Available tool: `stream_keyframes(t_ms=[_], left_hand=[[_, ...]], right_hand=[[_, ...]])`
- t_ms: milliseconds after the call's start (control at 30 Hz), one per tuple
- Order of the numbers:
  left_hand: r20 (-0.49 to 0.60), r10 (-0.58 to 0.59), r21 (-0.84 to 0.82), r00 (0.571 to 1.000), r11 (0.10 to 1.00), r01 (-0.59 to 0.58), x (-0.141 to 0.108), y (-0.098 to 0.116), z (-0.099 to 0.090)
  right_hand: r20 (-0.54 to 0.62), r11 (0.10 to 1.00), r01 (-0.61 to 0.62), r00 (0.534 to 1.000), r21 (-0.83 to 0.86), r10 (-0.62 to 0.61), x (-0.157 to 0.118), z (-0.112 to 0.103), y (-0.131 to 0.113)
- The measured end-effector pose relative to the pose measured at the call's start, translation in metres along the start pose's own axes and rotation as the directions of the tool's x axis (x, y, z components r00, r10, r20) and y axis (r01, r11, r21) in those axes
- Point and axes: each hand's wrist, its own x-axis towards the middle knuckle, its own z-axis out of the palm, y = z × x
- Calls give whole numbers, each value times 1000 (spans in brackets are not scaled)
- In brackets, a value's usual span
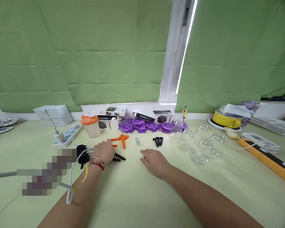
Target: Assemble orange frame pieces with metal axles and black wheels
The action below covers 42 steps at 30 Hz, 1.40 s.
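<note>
Left hand [106,151] is curling palm-down over a black plastic part [118,157], fingers closing on it (grip itself hidden under the hand). More black pieces [82,153] are lying just left of the wrist. Orange Y-shaped pieces [121,139] are sitting just beyond its knuckles. Right hand [155,160] is resting flat and open on the table [137,196], holding nothing. Small screws [138,141] and black pegs [158,141] are lying beyond it; purple discs [144,125] farther back.

Purple discs [144,125], glass cups [199,147], orange-lidded shaker [92,126], power strip [67,135].
</note>
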Motion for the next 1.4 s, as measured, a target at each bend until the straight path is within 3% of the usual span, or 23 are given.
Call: stream_keyframes(t_ms=[467,800,1033,1200,1400], left_hand=[[-1,6,129,1000,992,-6,-1,-1,5],[-34,55,119,998,992,-51,-2,12,3],[-34,225,65,974,973,-222,36,36,2],[51,212,19,976,977,-214,69,30,10],[92,177,-23,980,984,-175,83,20,21]], right_hand=[[34,1000,3,999,-12,-2,0,1,3],[56,997,15,998,-77,-10,0,0,5],[82,996,-3,997,-87,10,2,3,10],[84,998,-20,996,-65,25,3,3,11],[88,998,-32,995,-50,37,2,0,9]])
